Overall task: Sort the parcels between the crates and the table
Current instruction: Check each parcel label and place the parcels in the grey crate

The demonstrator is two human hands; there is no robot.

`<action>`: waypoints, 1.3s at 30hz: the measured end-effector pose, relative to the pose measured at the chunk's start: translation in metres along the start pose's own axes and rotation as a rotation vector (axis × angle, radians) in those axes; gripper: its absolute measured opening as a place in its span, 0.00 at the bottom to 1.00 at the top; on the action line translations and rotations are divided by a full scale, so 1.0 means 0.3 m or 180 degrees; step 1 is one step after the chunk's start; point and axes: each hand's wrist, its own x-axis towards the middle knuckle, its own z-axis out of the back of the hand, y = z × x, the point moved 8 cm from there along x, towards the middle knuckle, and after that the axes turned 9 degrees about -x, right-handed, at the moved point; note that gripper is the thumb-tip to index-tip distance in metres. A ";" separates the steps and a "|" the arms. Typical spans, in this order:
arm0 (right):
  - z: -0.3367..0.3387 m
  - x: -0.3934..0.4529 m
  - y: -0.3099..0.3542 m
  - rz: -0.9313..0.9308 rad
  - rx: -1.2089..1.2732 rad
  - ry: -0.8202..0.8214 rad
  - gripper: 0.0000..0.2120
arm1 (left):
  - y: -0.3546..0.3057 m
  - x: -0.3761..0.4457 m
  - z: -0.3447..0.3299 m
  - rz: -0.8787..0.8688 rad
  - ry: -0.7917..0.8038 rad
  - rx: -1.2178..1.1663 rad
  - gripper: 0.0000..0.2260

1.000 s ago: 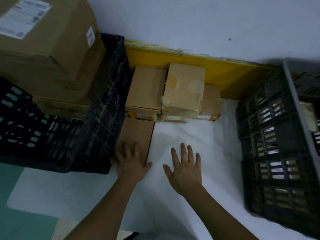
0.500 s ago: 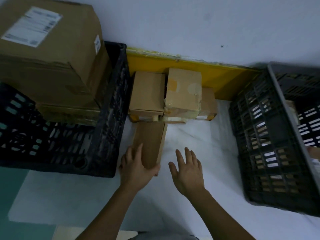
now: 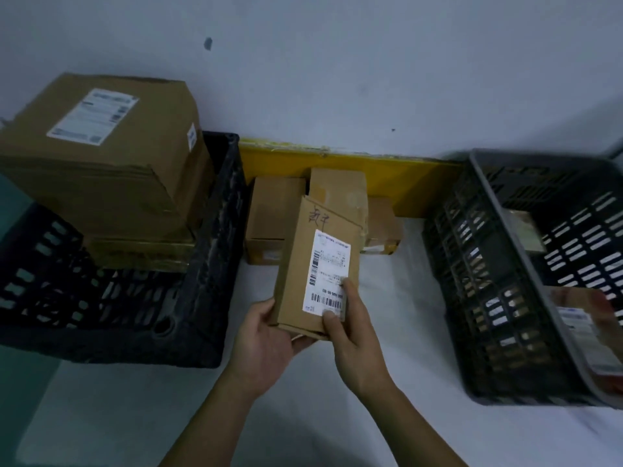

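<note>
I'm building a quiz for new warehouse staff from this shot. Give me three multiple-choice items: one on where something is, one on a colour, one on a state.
1. Where is the big labelled carton?
A. in the black crate on the left
B. in the grey crate on the right
C. on the table

2. What colour is the strip along the wall?
A. red
B. yellow
C. green

3. How is the slim parcel held?
A. lying on the table
B. by one hand
C. by both hands

Key: 1 A, it rises out of the left crate. 2 B, it is yellow. 3 C, the left hand and the right hand both grip its near end.
</note>
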 end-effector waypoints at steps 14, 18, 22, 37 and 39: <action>0.295 -0.008 0.089 0.0135 0.0119 -0.0535 0.20 | -0.393 -0.082 -0.242 -0.2382 -0.1223 0.3501 0.25; 0.358 0.007 0.142 0.0291 -0.0013 -0.0369 0.14 | -0.396 -0.086 -0.524 -0.2816 -0.0172 0.5583 0.25; 0.441 0.042 0.283 0.0571 -0.0376 -0.0133 0.10 | -0.269 -0.016 -0.587 -0.1825 0.0723 0.7146 0.29; 0.386 -0.075 0.271 0.0525 -0.0678 -0.0960 0.24 | -0.280 -0.063 -0.332 -0.2017 -0.0860 0.2733 0.06; 0.358 -0.085 0.272 0.0497 -0.0723 -0.1035 0.25 | -0.265 -0.073 -0.344 -0.2007 -0.0791 0.2583 0.10</action>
